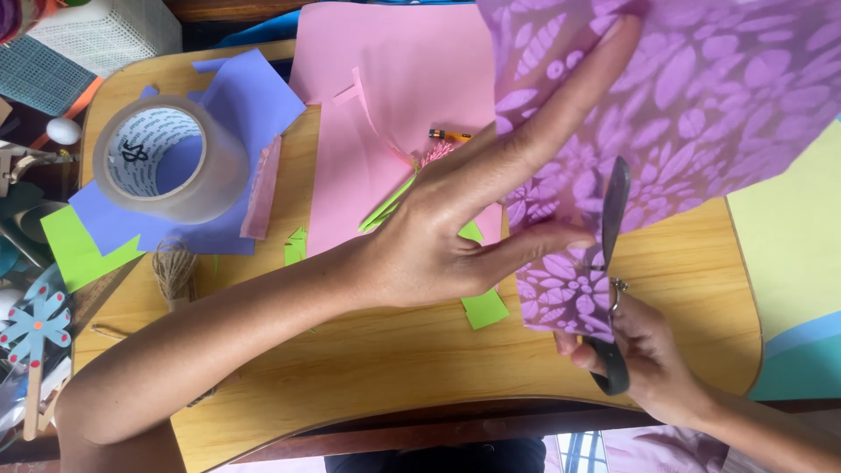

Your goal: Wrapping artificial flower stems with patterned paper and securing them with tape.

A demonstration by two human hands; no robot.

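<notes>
Spreading over the wooden table, a purple sheet w/ pale leaf print is pinched by left hand, right hand clenched on black scissors at its lower edge; clear tape roll w/ printed white core sits far left on blue paper.

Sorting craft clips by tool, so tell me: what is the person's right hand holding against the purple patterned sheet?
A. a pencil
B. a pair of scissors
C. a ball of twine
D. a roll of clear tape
B: the right hand grips dark-handled scissors, blades at the purple patterned sheet that the left hand steadies.
</notes>
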